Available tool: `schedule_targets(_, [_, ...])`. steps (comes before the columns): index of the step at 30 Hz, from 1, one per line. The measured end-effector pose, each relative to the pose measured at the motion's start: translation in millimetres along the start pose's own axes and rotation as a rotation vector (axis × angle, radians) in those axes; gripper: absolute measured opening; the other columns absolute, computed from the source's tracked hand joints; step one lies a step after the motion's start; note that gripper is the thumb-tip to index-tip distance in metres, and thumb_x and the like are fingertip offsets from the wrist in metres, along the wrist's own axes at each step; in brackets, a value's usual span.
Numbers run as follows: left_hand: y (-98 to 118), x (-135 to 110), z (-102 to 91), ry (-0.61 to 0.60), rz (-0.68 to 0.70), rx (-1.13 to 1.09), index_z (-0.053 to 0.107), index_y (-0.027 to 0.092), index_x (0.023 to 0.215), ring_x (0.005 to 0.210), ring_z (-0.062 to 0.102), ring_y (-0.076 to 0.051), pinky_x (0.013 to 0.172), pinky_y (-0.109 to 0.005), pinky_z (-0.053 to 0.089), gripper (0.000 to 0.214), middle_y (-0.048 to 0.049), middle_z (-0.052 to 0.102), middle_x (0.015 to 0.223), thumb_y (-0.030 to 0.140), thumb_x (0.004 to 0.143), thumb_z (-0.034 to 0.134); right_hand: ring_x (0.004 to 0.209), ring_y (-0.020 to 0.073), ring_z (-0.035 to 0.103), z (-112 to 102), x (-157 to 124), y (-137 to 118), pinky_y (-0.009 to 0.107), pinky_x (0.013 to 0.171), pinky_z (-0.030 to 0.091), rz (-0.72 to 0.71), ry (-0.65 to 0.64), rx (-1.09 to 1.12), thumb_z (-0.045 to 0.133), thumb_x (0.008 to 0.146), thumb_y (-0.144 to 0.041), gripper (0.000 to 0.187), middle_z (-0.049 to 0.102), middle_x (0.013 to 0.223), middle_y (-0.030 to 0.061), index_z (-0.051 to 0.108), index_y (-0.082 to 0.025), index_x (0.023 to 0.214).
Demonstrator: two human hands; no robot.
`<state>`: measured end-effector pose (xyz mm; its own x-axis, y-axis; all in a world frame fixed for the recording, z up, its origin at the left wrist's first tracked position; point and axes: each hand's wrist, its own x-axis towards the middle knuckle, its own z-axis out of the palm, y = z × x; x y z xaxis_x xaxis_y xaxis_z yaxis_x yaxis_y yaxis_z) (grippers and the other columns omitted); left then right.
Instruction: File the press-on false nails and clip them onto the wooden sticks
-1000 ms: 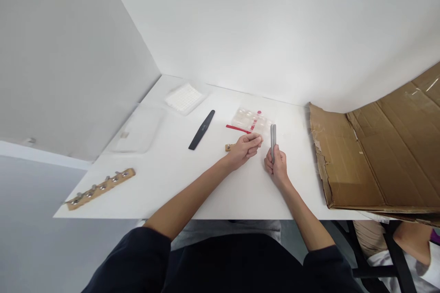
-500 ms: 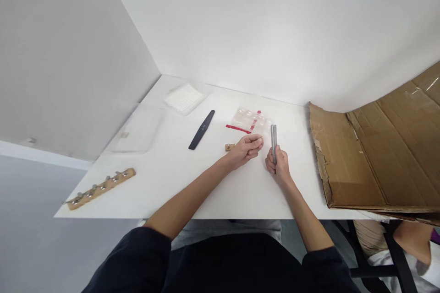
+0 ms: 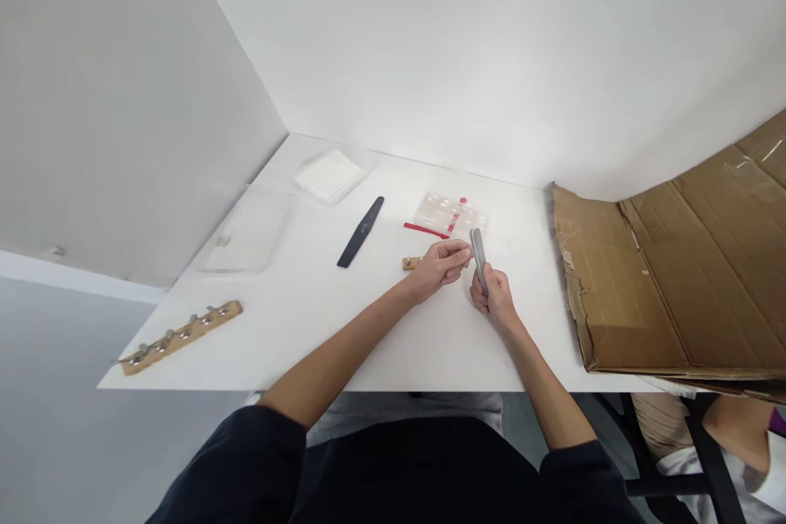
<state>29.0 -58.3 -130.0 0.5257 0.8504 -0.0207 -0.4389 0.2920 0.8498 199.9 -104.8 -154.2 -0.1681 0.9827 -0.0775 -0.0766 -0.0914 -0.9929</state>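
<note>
Two plain walls, one white (image 3: pixel 491 41) and one grey (image 3: pixel 110 98), meet in a corner beyond and to the left of the hands. A white table (image 3: pixel 319 327) fills that corner and both forearms lie across it. To the right of the right hand, a big flattened cardboard sheet (image 3: pixel 675 278) covers the table's end and rises against the wall. Below it, past the table edge, part of another person (image 3: pixel 730 442) shows.

Well to the left of the left hand lies a clear shallow tray (image 3: pixel 249 233). Nearer the front edge is a wooden strip (image 3: pixel 181 336) set with metal pieces. A white gridded pad (image 3: pixel 330 176) sits far beyond the left hand, a black file (image 3: pixel 360 231) between that pad and the hand. A clear plastic pack (image 3: pixel 448 214) with red marks lies just beyond both hands.

The right hand (image 3: pixel 493 299) is closed around a grey file (image 3: pixel 477 250), tilted so that its tip meets the left fingertips. The left hand (image 3: pixel 437 266) is curled, fingers pinched to thumb; anything between them is too small to tell. A small wooden block (image 3: pixel 409 263) lies just left of it.
</note>
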Motion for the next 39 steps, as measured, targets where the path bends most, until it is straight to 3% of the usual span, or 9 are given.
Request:
schedule_targets(5, [1.0,-0.4,1.2,-0.016,-0.004,-0.005,0.059,0.014,0.077,0.049,0.029,0.0,0.045,-0.02,0.019,0.045,0.0033,0.051,0.074,0.049,0.081,0.087,0.034,0.0065,0.025,-2.2,0.6,3.9,0.024,0.036,0.017,0.01,-0.031,0.016,0.054,0.094,-0.082,0.069,0.031,0.043,-0.0087,0.043,-0.024,0.06])
schedule_targets(11, [3.5,-2.1,4.0,-0.011,0.007,0.044,0.062,0.014,0.079,0.048,0.031,0.0,0.046,-0.022,0.018,0.044,0.0034,0.052,0.073,0.049,0.08,0.088,0.035,0.0066,0.02,-2.2,2.6,1.9,0.023,0.033,0.017,0.013,0.188,0.065,0.056,0.09,-0.085,0.068,0.027,0.044,-0.0099,0.04,-0.025,0.061])
schedule_targets(23, [1.7,-1.5,1.7,-0.001,0.008,-0.037,0.062,0.014,0.079,0.049,0.03,0.0,0.045,-0.02,0.018,0.041,0.0033,0.052,0.074,0.046,0.082,0.087,0.034,0.0065,0.021,1.1,-2.9,-0.9,0.024,0.035,0.016,-0.009,-0.035,0.037,0.056,0.091,-0.084,0.07,0.028,0.043,-0.0091,0.041,-0.024,0.058])
schedule_targets(26, [1.8,-2.5,2.1,-0.01,0.011,-0.031,0.061,0.014,0.078,0.049,0.031,0.0,0.045,-0.02,0.018,0.041,0.0033,0.051,0.074,0.045,0.084,0.086,0.034,0.0066,0.023,0.9,-1.5,-1.4,0.024,0.035,0.016,-0.012,-0.028,0.028,0.056,0.092,-0.083,0.07,0.028,0.043,-0.0089,0.041,-0.024,0.058])
schedule_targets(32, [6.0,-3.5,5.8,0.032,0.015,-0.013,0.06,0.014,0.077,0.048,0.031,0.0,0.045,-0.02,0.018,0.043,0.004,0.05,0.073,0.046,0.08,0.089,0.035,0.0067,0.021,-0.5,1.7,0.1,0.024,0.034,0.016,0.017,0.143,0.048,0.057,0.091,-0.084,0.069,0.027,0.044,-0.0097,0.04,-0.025,0.059])
schedule_targets(39, [6.3,-2.3,5.5,0.053,0.018,-0.014,0.06,0.013,0.078,0.048,0.029,0.001,0.045,-0.02,0.018,0.046,0.0046,0.05,0.072,0.049,0.078,0.09,0.035,0.0065,0.021,-0.5,-2.1,1.5,0.024,0.035,0.015,-0.035,0.016,0.064,0.056,0.094,-0.081,0.068,0.027,0.044,-0.0095,0.042,-0.024,0.06])
